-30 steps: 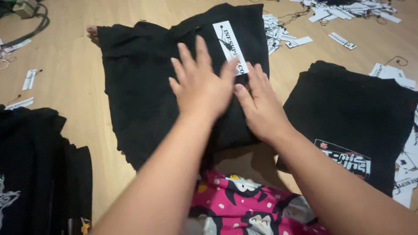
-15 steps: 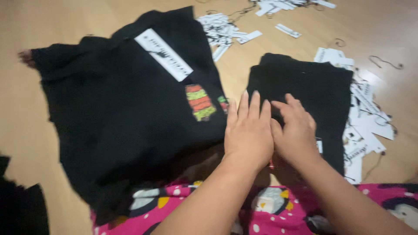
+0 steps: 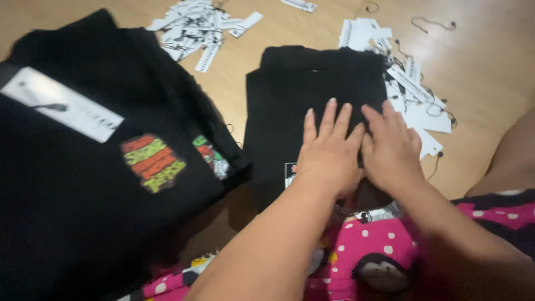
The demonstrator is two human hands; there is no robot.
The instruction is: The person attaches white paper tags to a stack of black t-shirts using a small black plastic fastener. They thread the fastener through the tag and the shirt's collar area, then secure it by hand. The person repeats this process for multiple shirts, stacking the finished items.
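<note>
White tags point(image 3: 195, 25) strewn on floor

Your left hand point(image 3: 329, 153) and right hand point(image 3: 390, 150) are lying flat and side by side, touching, on the near half of the folded T-shirt point(image 3: 312, 89), which is lying on the wooden floor point(image 3: 490, 72). To its left, just beside it, the larger spread T-shirt point(image 3: 83, 184) is lying, with a long paper tag point(image 3: 61, 111) sitting on its far left part. Behind the two shirts a heap of paper tags point(image 3: 195, 25) is lying; more hang tags point(image 3: 412, 89) are spilling along the folded shirt's right edge (strings trailing outward). Your lap, in patterned fabric point(image 3: 368, 251), is sitting nearest you, below both hands.
</note>
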